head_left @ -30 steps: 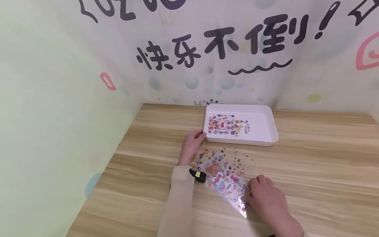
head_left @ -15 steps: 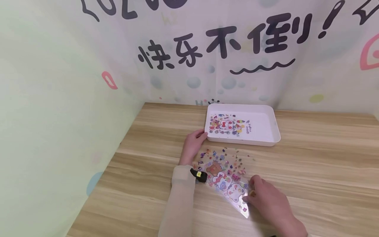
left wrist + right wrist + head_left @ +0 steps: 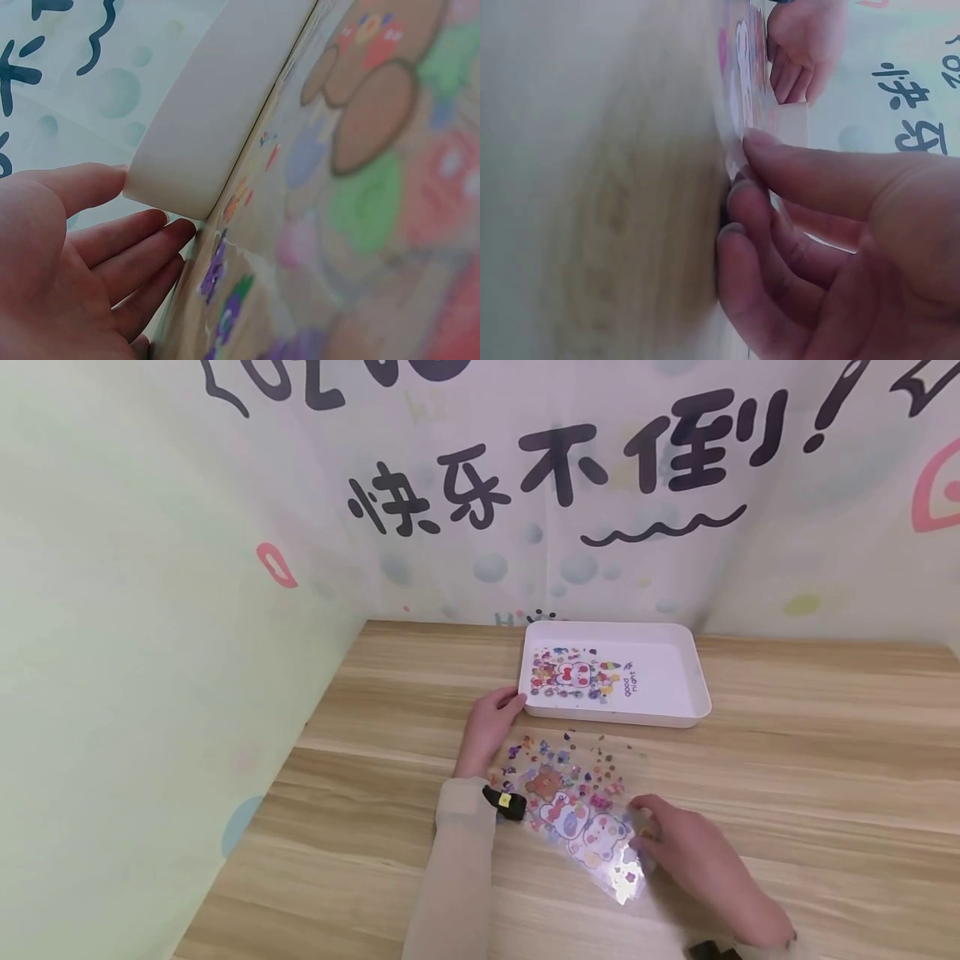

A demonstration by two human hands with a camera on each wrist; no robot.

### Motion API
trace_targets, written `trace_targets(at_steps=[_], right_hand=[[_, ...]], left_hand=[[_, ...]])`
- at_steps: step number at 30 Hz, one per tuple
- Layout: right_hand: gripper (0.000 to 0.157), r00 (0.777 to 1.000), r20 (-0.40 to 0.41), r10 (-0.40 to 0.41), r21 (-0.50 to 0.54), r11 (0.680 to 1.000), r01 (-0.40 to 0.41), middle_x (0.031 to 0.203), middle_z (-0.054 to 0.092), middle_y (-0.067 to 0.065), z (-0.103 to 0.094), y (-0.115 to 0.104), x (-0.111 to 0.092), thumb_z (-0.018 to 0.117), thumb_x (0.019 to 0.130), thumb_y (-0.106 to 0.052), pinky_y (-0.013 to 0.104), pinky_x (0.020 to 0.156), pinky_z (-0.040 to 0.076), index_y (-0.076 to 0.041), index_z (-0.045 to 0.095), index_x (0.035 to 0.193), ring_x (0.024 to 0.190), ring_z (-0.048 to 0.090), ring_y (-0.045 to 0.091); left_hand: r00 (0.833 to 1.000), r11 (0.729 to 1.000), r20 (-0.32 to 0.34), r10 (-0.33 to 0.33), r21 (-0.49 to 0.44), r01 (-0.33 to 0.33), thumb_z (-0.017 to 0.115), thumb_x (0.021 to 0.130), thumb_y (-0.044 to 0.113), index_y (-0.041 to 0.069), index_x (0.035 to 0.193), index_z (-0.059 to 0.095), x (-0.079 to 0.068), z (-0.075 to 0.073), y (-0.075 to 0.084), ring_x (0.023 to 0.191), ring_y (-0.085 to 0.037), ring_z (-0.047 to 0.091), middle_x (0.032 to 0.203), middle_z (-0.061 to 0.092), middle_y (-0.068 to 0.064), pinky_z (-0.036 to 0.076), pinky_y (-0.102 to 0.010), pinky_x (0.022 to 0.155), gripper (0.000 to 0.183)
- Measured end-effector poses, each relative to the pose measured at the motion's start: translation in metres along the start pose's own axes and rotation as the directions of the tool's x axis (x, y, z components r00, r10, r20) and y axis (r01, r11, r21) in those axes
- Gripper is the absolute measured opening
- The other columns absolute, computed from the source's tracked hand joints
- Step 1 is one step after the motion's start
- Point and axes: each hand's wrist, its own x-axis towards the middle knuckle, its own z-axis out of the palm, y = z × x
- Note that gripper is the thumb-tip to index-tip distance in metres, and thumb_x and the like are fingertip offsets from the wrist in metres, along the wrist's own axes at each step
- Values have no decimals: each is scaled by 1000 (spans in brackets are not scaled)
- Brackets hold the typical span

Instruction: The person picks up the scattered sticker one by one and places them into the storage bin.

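A clear plastic sheet printed with cartoon bears and small colourful shapes, like a sticker sheet (image 3: 562, 817), lies in front of the tray. My right hand (image 3: 693, 856) pinches its near right edge between thumb and fingers; in the right wrist view the sheet's edge (image 3: 735, 142) bends up at the thumb. At the front left corner of a white shallow tray (image 3: 667, 672), my left hand (image 3: 489, 727) rests with the thumb against the wall and the other fingers nearly straight. Another printed sheet (image 3: 572, 678), with a white character and "good night", lies in the tray's left half.
The wood-grain table (image 3: 825, 760) carries everything. A printed fabric backdrop (image 3: 555, 560) hangs behind the tray, and a pale wall (image 3: 135, 635) borders the left. My left sleeve (image 3: 453, 868) lies just left of the sheet, and a black wrist strap (image 3: 506, 803) overlaps its edge.
My right hand has shifted slightly right, and the near right corner of the sheet has moved with it, catching more glare. The left hand and the tray stay in place.
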Motion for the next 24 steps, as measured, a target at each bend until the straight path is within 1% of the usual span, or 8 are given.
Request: trace_targets(at_steps=[4, 8, 12, 15, 19, 22, 24], right_hand=[[44, 999, -24, -25, 1, 1000, 25, 72, 58, -6, -4, 4, 5, 70, 75, -19, 27, 54, 44, -9, 54, 114, 61, 51, 8], [34, 999, -23, -28, 37, 999, 29, 65, 52, -7, -9, 7, 8, 68, 77, -16, 24, 49, 38, -9, 56, 107, 55, 45, 9], [27, 999, -26, -23, 55, 998, 25, 62, 48, -7, -13, 11, 8, 67, 79, -18, 24, 48, 35, -13, 57, 103, 54, 42, 9], [27, 999, -28, -28, 67, 997, 30, 64, 51, -8, -15, 14, 7, 66, 80, -19, 25, 51, 36, -15, 57, 105, 56, 43, 10], [28, 999, -33, -34, 95, 995, 37, 72, 56, -7, -18, 19, 5, 63, 83, -18, 25, 54, 40, -15, 57, 110, 62, 47, 10], [26, 999, -39, -13, 132, 991, 19, 75, 57, -5, -19, 22, 2, 60, 85, -20, 25, 52, 42, -15, 57, 111, 62, 49, 10], [27, 999, -40, 11, 157, 988, -5, 73, 56, -4, -21, 24, -3, 58, 87, -23, 24, 51, 42, -15, 57, 112, 59, 49, 10]], left_hand=[[1000, 1000, 4, -14, -3, 14, 51, 85, 50, 24, 119, 57, -1, 0, 0, 107, -9, 51, 117, 57, 7, 42, -29, 90, 43], [1000, 1000, 6, -26, -6, 26, 51, 85, 50, 25, 120, 56, -1, 0, 1, 108, -10, 50, 118, 56, 7, 42, -29, 90, 44], [1000, 1000, 7, -28, -4, 28, 51, 85, 48, 24, 121, 56, -1, 0, 2, 108, -10, 50, 118, 56, 6, 42, -29, 90, 43], [1000, 1000, 5, -21, 6, 21, 51, 86, 47, 24, 121, 55, 0, 0, 1, 108, -10, 50, 118, 56, 6, 42, -29, 90, 42], [1000, 1000, 0, -20, 12, 20, 51, 86, 48, 24, 121, 56, 1, 0, 1, 107, -10, 51, 118, 57, 6, 42, -29, 90, 43], [1000, 1000, -3, -19, 14, 19, 51, 86, 48, 24, 120, 56, 2, 0, 1, 107, -10, 51, 117, 57, 6, 41, -30, 90, 42], [1000, 1000, -3, -15, 19, 15, 51, 86, 48, 24, 120, 56, 1, 1, 1, 107, -10, 51, 117, 57, 6, 41, -30, 90, 42]])
